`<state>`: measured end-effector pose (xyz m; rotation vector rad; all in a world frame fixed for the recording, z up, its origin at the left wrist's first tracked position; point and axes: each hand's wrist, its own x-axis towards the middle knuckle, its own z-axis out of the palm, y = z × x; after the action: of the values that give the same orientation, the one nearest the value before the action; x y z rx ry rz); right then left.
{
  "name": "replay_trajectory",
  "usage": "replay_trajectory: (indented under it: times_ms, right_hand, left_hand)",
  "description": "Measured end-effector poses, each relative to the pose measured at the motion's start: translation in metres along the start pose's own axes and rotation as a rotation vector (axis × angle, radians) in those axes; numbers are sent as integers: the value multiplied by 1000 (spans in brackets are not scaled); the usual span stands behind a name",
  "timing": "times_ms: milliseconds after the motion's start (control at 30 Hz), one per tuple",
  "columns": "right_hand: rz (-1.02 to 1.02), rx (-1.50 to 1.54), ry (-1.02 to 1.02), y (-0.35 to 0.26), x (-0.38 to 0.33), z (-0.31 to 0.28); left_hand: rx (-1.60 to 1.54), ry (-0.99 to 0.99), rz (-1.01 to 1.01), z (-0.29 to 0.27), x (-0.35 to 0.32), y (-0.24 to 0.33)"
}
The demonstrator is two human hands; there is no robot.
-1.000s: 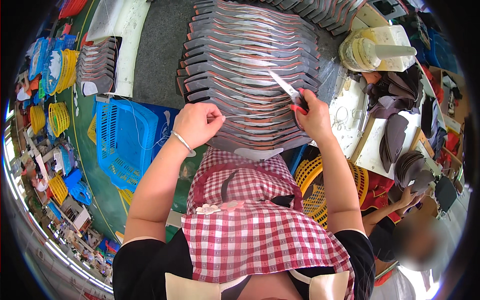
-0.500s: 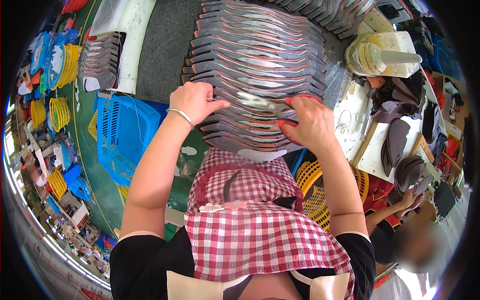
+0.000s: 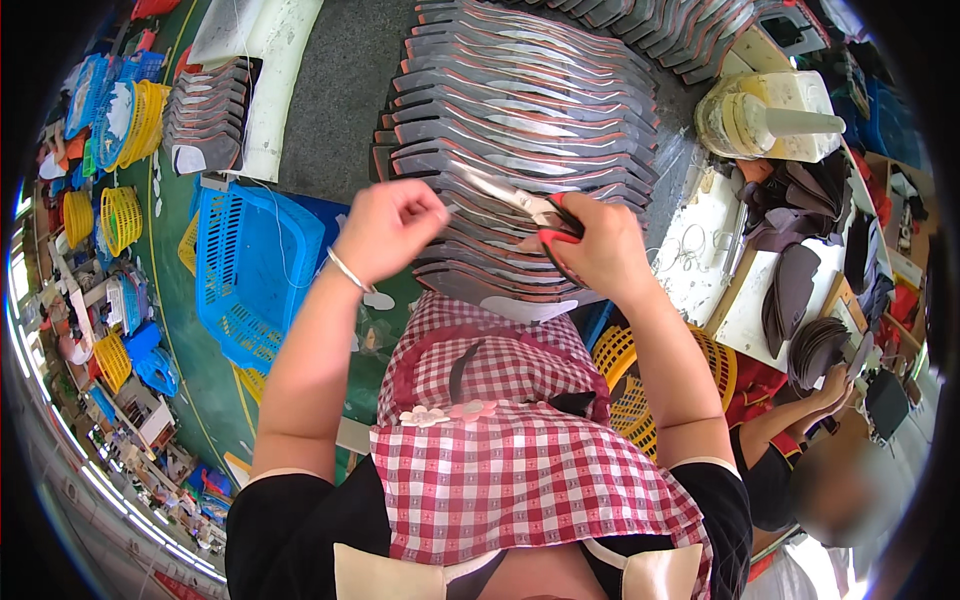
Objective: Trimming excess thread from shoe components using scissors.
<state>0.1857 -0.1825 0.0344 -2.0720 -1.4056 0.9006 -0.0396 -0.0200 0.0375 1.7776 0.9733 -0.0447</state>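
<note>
1. Nearest the camera, at 6 o'clock, a red-and-white checked apron (image 3: 500, 470) covers the person's lap, with both bare forearms rising from it toward the centre.
2. The left hand (image 3: 390, 228), a thin bangle (image 3: 350, 270) at its wrist, sits just left of centre; its grip is pinched shut on the near end of a thin pale piece, though what exactly lies between the fingertips is too small to tell.
3. The right hand (image 3: 590, 245), just right of centre, is closed around the red handles of a pair of scissors (image 3: 530, 205), whose pale blades point toward 10 o'clock, at the left hand's fingertips.
4. Both hands are over the near edge of the stack of grey cut pieces (image 3: 520, 130) (flat, curved shapes, laid overlapping in rows), which spreads from the centre up to 12 o'clock on the worktop (image 3: 330, 100).
5. At 9 o'clock of the hands, a blue plastic basket (image 3: 250, 270) stands on the green floor beside the left forearm.
6. At 4 o'clock, a yellow basket (image 3: 625, 390) shows behind the right forearm, and beyond it another person's hand (image 3: 830, 385) touches a pile of dark pieces.
7. Farther off, at 2 o'clock, a pale tub with a white handle (image 3: 770, 115) stands on the worktop.
8. At 11 o'clock, a smaller pile of grey pieces (image 3: 205, 120) lies on a white board.
</note>
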Motion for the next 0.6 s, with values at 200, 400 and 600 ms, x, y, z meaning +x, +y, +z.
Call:
replay_trajectory:
  times_ms: [200, 400, 600]
  right_hand:
    - [224, 865, -194, 36, -21, 20]
    - [189, 137, 78, 63, -38, -1]
    - [-144, -53, 126, 95, -27, 12]
  left_hand:
    - [-224, -198, 61, 75, -18, 38]
    - [-70, -142, 44, 54, -19, -1]
    - [156, -143, -102, 36, -23, -8]
